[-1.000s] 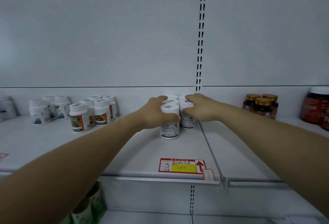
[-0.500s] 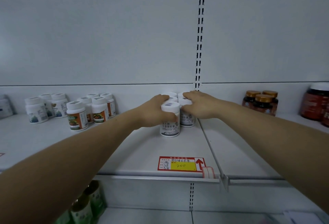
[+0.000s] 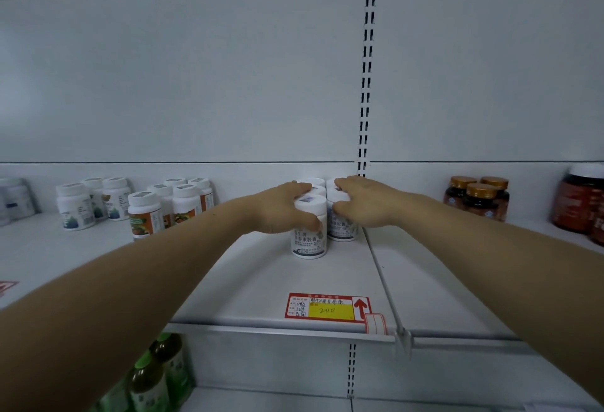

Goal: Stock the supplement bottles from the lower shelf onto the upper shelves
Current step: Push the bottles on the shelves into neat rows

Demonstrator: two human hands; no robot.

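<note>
nearest, low on the left, green-capped bottles (image 3: 153, 375) stand upright on the lower shelf (image 3: 268, 401), under the person's left forearm. above them a red and yellow price tag (image 3: 327, 307) lies at the front lip of the upper shelf (image 3: 255, 284).

further in, both arms reach straight ahead to a tight cluster of white supplement bottles in the middle of that shelf, all upright, long axis vertical. the front bottle (image 3: 310, 241) stands a little nearer the edge than its neighbour, the right-hand bottle (image 3: 341, 230), and the two touch or nearly touch. the left hand (image 3: 281, 207) comes at the front bottle from the left. its fingers are curled over the cap and its thumb lies across the label, so it grips that bottle. the right hand (image 3: 366, 204) closes narrowly on the right-hand bottle from the right, fingers over the cap and thumb at the side. each hand is nearer its own bottle, and the bottles sit between the two hands.

this looks like seating and squaring up the cluster, so the next move probably turns on pushing straight back without tipping anything.

behind the fingers the back bottles (image 3: 313, 181) show only their caps, close to the rear panel and beside the slotted upright (image 3: 366, 84). well apart on the left are orange-labelled bottles (image 3: 143, 215). on the right are amber bottles (image 3: 477, 197) with gold caps.
</note>
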